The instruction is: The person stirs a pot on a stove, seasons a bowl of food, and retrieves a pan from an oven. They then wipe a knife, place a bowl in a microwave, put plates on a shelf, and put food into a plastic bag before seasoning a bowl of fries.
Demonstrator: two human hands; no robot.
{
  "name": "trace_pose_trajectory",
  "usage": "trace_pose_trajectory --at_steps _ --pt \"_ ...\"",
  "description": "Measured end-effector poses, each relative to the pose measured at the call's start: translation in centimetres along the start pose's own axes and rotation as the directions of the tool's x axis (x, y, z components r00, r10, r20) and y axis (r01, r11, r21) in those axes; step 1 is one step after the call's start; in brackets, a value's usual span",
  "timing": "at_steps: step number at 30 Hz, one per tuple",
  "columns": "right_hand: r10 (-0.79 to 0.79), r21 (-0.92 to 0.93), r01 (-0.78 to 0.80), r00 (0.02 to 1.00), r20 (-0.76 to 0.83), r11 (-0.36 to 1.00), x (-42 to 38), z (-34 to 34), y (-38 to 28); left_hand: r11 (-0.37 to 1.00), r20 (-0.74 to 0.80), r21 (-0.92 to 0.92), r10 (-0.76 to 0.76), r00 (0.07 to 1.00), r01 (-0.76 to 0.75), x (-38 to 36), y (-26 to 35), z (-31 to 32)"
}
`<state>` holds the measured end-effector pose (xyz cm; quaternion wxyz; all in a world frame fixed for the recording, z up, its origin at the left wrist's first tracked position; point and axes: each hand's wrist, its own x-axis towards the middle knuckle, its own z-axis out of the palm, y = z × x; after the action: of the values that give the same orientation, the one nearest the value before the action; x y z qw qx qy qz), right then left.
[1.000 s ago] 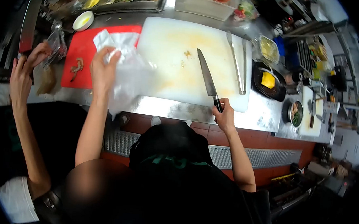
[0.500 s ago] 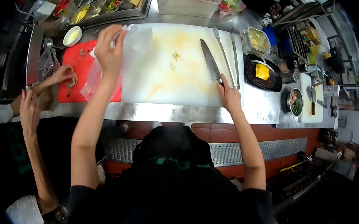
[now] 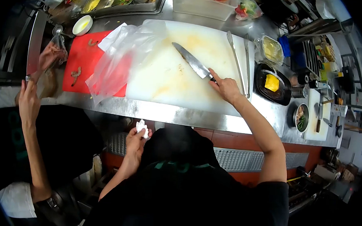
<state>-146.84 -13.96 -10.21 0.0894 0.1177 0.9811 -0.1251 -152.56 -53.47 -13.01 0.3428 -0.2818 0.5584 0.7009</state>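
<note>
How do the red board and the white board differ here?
The red board shows a smaller surface than the white board. The red board bears what look like shrimp; the white board bears metal tongs and yellow-brown stains. The plastic bag overlaps the red board's right side but the white board's left side. Both boards lie on the metal counter.

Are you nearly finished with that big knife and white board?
Not quite, it seems. The clear bag looks set down, lying across the red board and white board. The right hand holds the knife; the left hand holds a white wad. Brown specks dot the white board, so wiping may be left.
</note>
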Motion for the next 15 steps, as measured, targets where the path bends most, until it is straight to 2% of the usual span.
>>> trace_pose_trajectory --at_steps 3,6,8,10,11,13,15 --pt "-0.014 -0.040 0.015 0.999 0.040 0.999 -0.1 0.1 -0.8 0.991 0.005 -0.065 0.116 0.993 -0.115 -0.9 2.4 1.9" --pt "-0.055 -0.035 0.058 0.997 0.058 0.998 -0.8 -0.3 -2.8 0.996 0.027 -0.013 0.086 0.996 -0.086 -2.3 4.5 4.3" --pt "-0.052 -0.019 0.054 0.996 0.070 0.998 -1.3 0.0 -3.1 0.938 -0.009 0.281 0.213 0.977 -0.202 -1.3 4.5 4.0" --pt "-0.068 0.003 0.068 0.995 0.066 0.998 -1.4 0.4 -3.8 0.831 0.049 0.311 0.471 0.881 -0.462 -1.5 6.8 5.8" --pt "-0.076 0.013 0.075 0.996 0.048 0.997 -1.6 0.6 -3.8 0.742 0.086 0.340 0.587 0.805 -0.577 -1.0 7.8 6.3" --pt "-0.093 0.020 0.093 0.995 0.019 0.995 -1.8 0.6 -3.9 0.385 0.078 0.509 0.870 0.487 -0.770 2.7 11.1 5.9" --pt "-0.059 0.021 0.058 0.998 0.027 0.998 -2.2 0.4 -4.1 -0.036 0.196 0.701 0.970 0.144 -0.712 4.4 18.2 7.4"
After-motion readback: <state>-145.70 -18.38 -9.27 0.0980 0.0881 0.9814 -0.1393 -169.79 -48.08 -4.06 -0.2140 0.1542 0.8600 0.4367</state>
